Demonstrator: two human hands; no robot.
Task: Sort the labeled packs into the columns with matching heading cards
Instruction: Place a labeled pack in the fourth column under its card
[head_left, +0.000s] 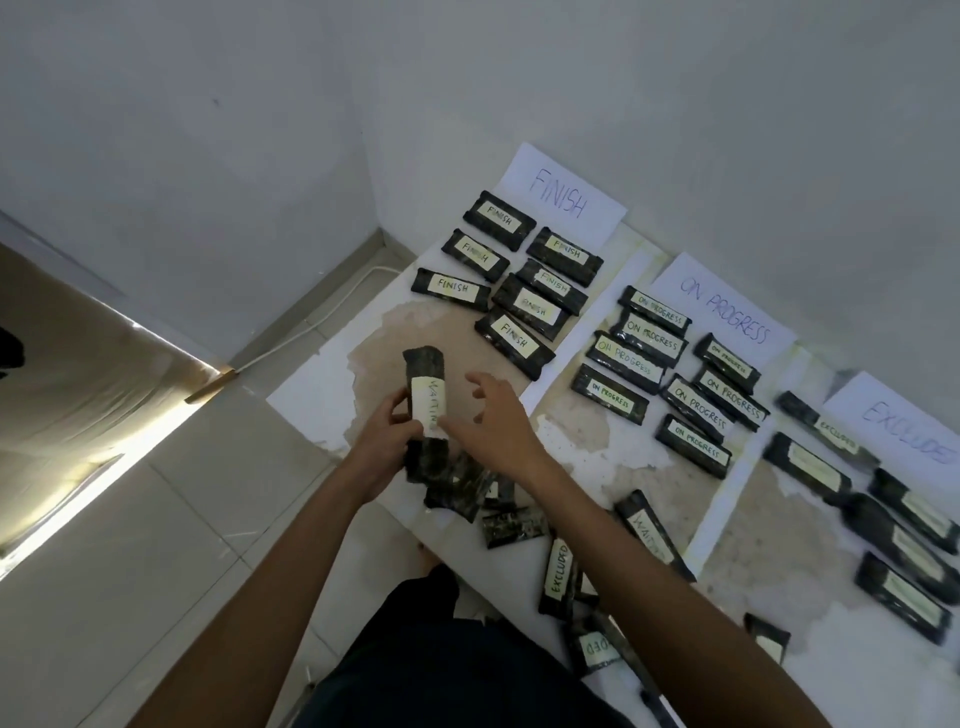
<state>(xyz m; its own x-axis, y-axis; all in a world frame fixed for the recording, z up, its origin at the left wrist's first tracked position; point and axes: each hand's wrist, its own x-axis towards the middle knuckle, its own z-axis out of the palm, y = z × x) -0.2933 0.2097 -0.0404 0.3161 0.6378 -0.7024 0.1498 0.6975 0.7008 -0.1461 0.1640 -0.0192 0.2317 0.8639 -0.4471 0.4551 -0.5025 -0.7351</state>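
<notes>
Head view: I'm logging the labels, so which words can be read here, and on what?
"FINISH": FINISH card; FINISH packs below it.
"ON PROGRESS": ON PROGRESS card; ON PROGRESS packs below it.
"EXCLUDE", cut by the frame edge: third card.
"EXCLUDED": column pack; loose pack.
"WAITIN", end covered: held pack in left hand.
Far-right packs: labels too blurred.
</notes>
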